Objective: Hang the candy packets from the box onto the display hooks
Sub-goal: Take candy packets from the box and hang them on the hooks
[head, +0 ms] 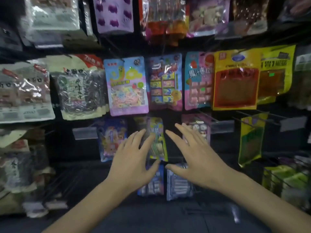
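1. Blue pkt (109, 138) hangs on the lower row, just left of the hands.
2. L hand (134, 158): fingers spread straight, holding nothing, tips over yellow-green candy pkt (158, 125) (contact unclear).
3. That pkt hangs btwn both hands, same lower row.
4. R hand (193, 153): splayed wide, empty, in front of pink pkt (202, 126).

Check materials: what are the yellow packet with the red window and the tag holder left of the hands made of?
Yellow packet: looks like glossy printed plastic film. It wrinkles and catches highlights, and a clear window shows reddish contents.
Tag holder: probably rigid translucent plastic with a dull grey finish. Its edges are straight and it is pale against the dark panel, but it is too blurred to be sure.
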`<state>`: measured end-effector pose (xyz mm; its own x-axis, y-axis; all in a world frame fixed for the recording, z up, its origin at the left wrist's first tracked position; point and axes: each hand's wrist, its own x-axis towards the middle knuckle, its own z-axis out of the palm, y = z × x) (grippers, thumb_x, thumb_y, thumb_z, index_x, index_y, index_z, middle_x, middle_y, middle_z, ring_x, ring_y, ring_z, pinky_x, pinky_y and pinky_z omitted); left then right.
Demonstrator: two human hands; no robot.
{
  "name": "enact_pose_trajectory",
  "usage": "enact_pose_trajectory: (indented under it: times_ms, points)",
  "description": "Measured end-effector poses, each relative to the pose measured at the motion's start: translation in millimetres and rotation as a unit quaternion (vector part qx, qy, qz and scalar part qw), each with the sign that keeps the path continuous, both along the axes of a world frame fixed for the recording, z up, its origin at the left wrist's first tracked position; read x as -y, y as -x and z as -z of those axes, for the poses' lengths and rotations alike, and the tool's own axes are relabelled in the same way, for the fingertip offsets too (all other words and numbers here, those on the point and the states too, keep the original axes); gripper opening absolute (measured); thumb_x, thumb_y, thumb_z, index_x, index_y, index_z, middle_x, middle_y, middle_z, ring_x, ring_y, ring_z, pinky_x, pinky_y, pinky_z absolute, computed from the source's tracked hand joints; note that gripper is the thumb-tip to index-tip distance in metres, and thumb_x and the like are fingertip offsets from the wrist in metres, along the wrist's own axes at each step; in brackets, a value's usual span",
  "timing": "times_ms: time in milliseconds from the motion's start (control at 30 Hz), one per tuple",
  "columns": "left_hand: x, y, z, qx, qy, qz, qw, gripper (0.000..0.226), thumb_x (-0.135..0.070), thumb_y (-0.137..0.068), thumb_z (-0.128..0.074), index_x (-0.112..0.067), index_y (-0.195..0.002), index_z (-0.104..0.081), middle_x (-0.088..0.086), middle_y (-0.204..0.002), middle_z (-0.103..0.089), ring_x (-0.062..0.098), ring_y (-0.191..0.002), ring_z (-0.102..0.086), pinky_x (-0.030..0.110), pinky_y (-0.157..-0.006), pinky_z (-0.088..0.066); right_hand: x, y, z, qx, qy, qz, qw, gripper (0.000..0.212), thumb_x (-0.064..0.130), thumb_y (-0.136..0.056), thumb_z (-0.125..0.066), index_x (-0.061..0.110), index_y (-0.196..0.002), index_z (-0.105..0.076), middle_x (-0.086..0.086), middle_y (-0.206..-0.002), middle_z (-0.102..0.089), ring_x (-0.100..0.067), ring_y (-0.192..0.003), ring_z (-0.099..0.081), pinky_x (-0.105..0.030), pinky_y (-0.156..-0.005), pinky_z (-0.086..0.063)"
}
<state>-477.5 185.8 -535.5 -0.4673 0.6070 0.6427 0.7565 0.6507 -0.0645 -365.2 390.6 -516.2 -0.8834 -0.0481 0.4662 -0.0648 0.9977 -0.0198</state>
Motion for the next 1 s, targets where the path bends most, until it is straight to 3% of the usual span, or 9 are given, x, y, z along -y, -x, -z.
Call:
enact_pose_trajectory:
  times_ms: [67,200,300,500,633,700,833,1000]
  points:
    - [0,-21,30,-0.008,0.006,0.017,1.000,0.073,-0.060,-0.090,-0.052,-0.024,-0.153,-0.046,0.011,-0.153,-0.051,0.034,-0.138,-0.054,0.051,-0.106,-0.051,-7,-23,27,0.012,0.008,-0.007,1.000,0.094,0.072,-0.096,-0.050,0.041,-0.166,0.004,0.007,-0.174,0.012,-0.014,-0.160,0.016,-0.039,-0.132,0.004]
    - [1,-54,100,0.038,0.034,0.037,0.998,0.073,-0.060,-0.089,-0.051,-0.021,-0.151,-0.052,0.010,-0.147,-0.058,0.034,-0.130,-0.060,0.049,-0.102,-0.053,-18,-57,92,0.062,0.031,0.009,0.998,0.094,0.074,-0.095,-0.051,0.041,-0.166,0.002,0.009,-0.174,0.006,-0.013,-0.160,0.009,-0.023,-0.122,0.013]
    - [5,-67,159,0.091,0.058,0.044,0.993,0.073,-0.059,-0.089,-0.054,-0.019,-0.150,-0.054,0.010,-0.144,-0.060,0.035,-0.126,-0.063,0.051,-0.100,-0.055,-25,-81,148,0.111,0.050,0.019,0.992,0.094,0.073,-0.096,-0.052,0.037,-0.167,-0.002,0.006,-0.174,0.000,-0.015,-0.160,0.004,-0.022,-0.121,0.012]
    - [12,-96,261,0.200,0.101,0.073,0.972,0.064,-0.057,-0.081,-0.057,-0.027,-0.137,-0.053,0.004,-0.129,-0.068,0.031,-0.105,-0.070,0.044,-0.085,-0.060,-41,-115,254,0.290,0.095,0.063,0.950,0.090,0.060,-0.099,-0.059,0.030,-0.168,-0.010,-0.007,-0.173,-0.008,-0.026,-0.160,-0.009,-0.036,-0.127,-0.014]
    - [5,-117,327,0.276,0.194,0.069,0.939,0.065,-0.055,-0.075,-0.056,-0.025,-0.132,-0.064,-0.001,-0.114,-0.070,0.027,-0.095,-0.073,0.038,-0.076,-0.059,-49,-125,313,0.402,0.064,0.086,0.909,0.080,0.056,-0.097,-0.061,0.028,-0.163,-0.027,-0.010,-0.161,-0.030,-0.035,-0.152,-0.026,-0.042,-0.122,-0.028]
    - [-5,-122,354,0.313,0.259,0.059,0.912,0.074,-0.059,-0.077,-0.051,-0.026,-0.143,-0.059,0.000,-0.123,-0.068,0.027,-0.103,-0.072,0.041,-0.082,-0.059,-51,-132,336,0.435,0.073,0.092,0.893,0.070,0.052,-0.098,-0.060,0.028,-0.159,-0.035,-0.009,-0.156,-0.037,-0.035,-0.149,-0.031,-0.039,-0.120,-0.031]
    - [-35,-122,390,0.348,0.353,0.035,0.868,0.075,-0.056,-0.096,-0.050,-0.028,-0.161,-0.027,0.003,-0.148,-0.049,0.029,-0.131,-0.054,0.045,-0.105,-0.044,-52,-139,355,0.506,0.116,0.072,0.852,0.056,0.043,-0.101,-0.061,0.025,-0.152,-0.046,-0.007,-0.147,-0.044,-0.033,-0.139,-0.045,-0.033,-0.108,-0.037]
    - [-81,-117,421,0.347,0.397,-0.017,0.850,0.084,-0.063,-0.100,-0.048,-0.020,-0.165,-0.017,0.011,-0.157,-0.042,0.036,-0.140,-0.048,0.047,-0.109,-0.043,-54,-151,373,0.499,0.077,0.081,0.860,0.050,0.041,-0.104,-0.054,0.021,-0.150,-0.047,-0.010,-0.147,-0.049,-0.036,-0.133,-0.049,-0.037,-0.107,-0.040]
